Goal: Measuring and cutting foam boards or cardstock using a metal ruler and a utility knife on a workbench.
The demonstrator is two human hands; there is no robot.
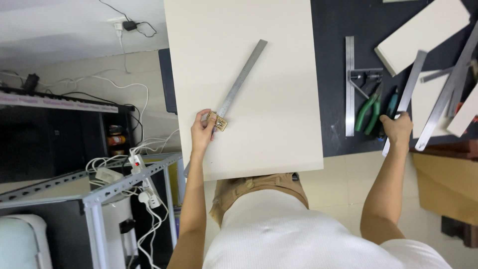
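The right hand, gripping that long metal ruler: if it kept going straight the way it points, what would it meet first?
The right hand points up the dark bench. The blue-handled pliers lie closest ahead, so it would probably meet those first, though depth is unclear.

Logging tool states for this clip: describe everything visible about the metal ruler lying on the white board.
The metal ruler is a long, thin, grey steel-looking strip lying flat and diagonal on the white board, running from upper right down to lower left. Its lower end meets a small brass-coloured block, which the left hand pinches.
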